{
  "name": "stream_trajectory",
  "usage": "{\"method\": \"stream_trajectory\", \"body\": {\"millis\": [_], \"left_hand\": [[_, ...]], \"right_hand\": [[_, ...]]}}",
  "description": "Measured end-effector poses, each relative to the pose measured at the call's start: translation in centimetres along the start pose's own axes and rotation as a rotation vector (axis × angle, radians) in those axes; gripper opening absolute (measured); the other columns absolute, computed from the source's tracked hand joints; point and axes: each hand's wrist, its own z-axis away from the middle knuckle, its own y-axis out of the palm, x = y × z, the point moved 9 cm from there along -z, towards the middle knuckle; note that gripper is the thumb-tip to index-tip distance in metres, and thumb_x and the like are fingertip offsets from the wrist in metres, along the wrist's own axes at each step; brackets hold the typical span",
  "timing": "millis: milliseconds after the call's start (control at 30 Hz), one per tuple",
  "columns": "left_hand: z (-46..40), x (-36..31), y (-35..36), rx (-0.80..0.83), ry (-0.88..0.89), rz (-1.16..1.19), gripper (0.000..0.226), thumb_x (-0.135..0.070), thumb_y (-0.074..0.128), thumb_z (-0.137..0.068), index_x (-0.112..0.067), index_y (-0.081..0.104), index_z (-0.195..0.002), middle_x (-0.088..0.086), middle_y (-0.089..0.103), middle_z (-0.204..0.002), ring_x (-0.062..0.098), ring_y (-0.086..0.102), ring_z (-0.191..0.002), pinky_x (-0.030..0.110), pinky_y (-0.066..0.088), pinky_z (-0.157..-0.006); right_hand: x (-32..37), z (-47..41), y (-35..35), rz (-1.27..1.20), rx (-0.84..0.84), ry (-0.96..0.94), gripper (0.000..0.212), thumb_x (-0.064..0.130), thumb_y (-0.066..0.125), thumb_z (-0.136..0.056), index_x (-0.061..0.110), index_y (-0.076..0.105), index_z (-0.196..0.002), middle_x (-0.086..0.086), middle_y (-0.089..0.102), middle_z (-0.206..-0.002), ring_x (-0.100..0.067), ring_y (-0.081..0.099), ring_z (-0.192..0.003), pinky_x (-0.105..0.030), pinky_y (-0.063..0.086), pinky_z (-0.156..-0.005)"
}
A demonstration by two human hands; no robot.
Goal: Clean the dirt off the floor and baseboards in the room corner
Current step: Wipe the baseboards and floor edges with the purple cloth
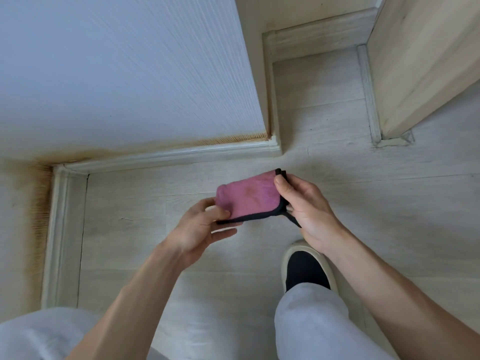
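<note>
Folded pink fleecy cloth (pixel 248 196), black-edged; pinched by left hand (pixel 200 229) and right hand (pixel 309 209) above pale woodgrain floor (pixel 389 183).

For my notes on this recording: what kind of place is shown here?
Probably a room corner in a home. White baseboards line a pale wood-look floor, ribbed wallpaper is stained near them, and both hands hold a pink cloth.

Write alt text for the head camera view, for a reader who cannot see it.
Seen from above, a person's left hand and right hand hold a folded pink cloth with black edging over a pale wood-look floor. White baseboards run along a wall with brownish staining just above them. One foot in a dark shoe stands below the hands.
</note>
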Motion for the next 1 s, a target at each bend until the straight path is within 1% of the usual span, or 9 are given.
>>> {"method": "stream_trajectory", "body": {"millis": [67, 133, 200, 333, 467, 600, 733, 833, 1000], "left_hand": [[0.4, -1.1, -0.4, -0.031, 0.082, -0.234, 0.074, -0.017, 0.073, -0.070, -0.025, 0.052, -0.141, 0.000, 0.068, -0.129, 0.018, 0.068, -0.116, 0.044, 0.055, -0.102], [0.6, -3.7, 0.0, -0.066, 0.279, -0.299, 0.072, -0.026, 0.071, -0.073, -0.037, 0.053, -0.142, -0.014, 0.063, -0.136, 0.007, 0.058, -0.128, 0.039, 0.045, -0.111], [0.5, -5.2, 2.1, 0.047, 0.340, -0.321, 0.060, -0.037, 0.069, -0.082, -0.038, 0.057, -0.140, -0.020, 0.061, -0.139, 0.001, 0.051, -0.134, 0.032, 0.038, -0.112], [0.3, -4.3, 5.1, 0.256, 0.246, -0.463, 0.045, -0.039, 0.072, -0.093, -0.018, 0.062, -0.133, 0.003, 0.074, -0.122, 0.022, 0.071, -0.112, 0.036, 0.055, -0.099], [-0.2, -2.8, 2.4, 0.113, 0.172, -0.332, 0.042, -0.034, 0.077, -0.092, -0.004, 0.063, -0.119, 0.018, 0.077, -0.103, 0.043, 0.075, -0.087, 0.057, 0.059, -0.091], [-1.0, -0.9, 0.5, 0.024, 0.180, -0.260, 0.048, -0.041, 0.084, -0.081, -0.021, 0.067, -0.121, 0.010, 0.076, -0.113, 0.035, 0.072, -0.105, 0.061, 0.053, -0.100], [-1.4, -0.7, -1.1, 0.014, 0.233, -0.163, 0.080, -0.030, 0.084, -0.082, -0.049, 0.042, -0.147, 0.004, 0.070, -0.127, 0.025, 0.069, -0.115, 0.041, 0.057, -0.098], [-1.6, -0.4, -1.8, 0.060, 0.243, -0.212, 0.060, -0.020, 0.086, -0.082, -0.036, 0.063, -0.136, -0.007, 0.067, -0.130, 0.018, 0.065, -0.121, 0.033, 0.055, -0.098], [-4.3, -1.6, -10.2, -0.479, 0.230, -0.220, 0.057, -0.016, 0.086, -0.081, -0.025, 0.064, -0.133, 0.000, 0.068, -0.120, 0.018, 0.068, -0.103, 0.036, 0.059, -0.091]], "right_hand": [[0.2, -0.1, 0.3, 0.023, 0.002, 0.012, 0.036, 0.036, 0.055, -0.102, 0.007, 0.072, -0.113, -0.016, 0.074, -0.105, -0.023, 0.072, -0.095, -0.033, 0.062, -0.081], [0.4, -0.3, 0.8, 0.052, 0.035, 0.007, 0.044, 0.041, 0.054, -0.099, 0.001, 0.069, -0.108, -0.021, 0.067, -0.095, -0.031, 0.067, -0.087, -0.037, 0.061, -0.075], [0.2, -0.4, 1.4, 0.065, 0.086, 0.020, 0.048, 0.042, 0.052, -0.100, -0.002, 0.068, -0.110, -0.031, 0.066, -0.097, -0.044, 0.063, -0.085, -0.045, 0.061, -0.078], [-1.0, -0.6, 2.2, 0.024, 0.156, 0.109, 0.043, 0.042, 0.054, -0.101, 0.006, 0.071, -0.118, -0.029, 0.071, -0.111, -0.041, 0.071, -0.101, -0.047, 0.062, -0.083], [-3.6, -1.0, 2.1, -0.113, 0.081, 0.225, 0.048, 0.012, 0.074, -0.091, 0.013, 0.059, -0.136, -0.018, 0.070, -0.116, -0.030, 0.075, -0.100, -0.040, 0.061, -0.083], [-5.0, -2.0, 2.4, -0.086, -0.041, 0.272, 0.043, 0.002, 0.074, -0.091, 0.008, 0.062, -0.132, -0.017, 0.074, -0.108, -0.023, 0.076, -0.090, -0.031, 0.062, -0.074], [-6.0, -3.3, 4.0, -0.037, -0.071, 0.306, 0.032, 0.005, 0.074, -0.092, 0.009, 0.067, -0.123, -0.014, 0.072, -0.100, -0.022, 0.071, -0.081, -0.042, 0.060, -0.081], [-6.0, -3.9, 4.3, -0.020, -0.113, 0.293, 0.030, 0.006, 0.074, -0.092, 0.009, 0.067, -0.121, -0.011, 0.073, -0.105, -0.025, 0.073, -0.086, -0.042, 0.062, -0.083], [-6.3, -3.2, 4.0, 0.004, -0.131, 0.304, 0.026, 0.008, 0.074, -0.093, 0.007, 0.068, -0.118, -0.002, 0.071, -0.114, -0.030, 0.077, -0.096, -0.035, 0.062, -0.080]]}}
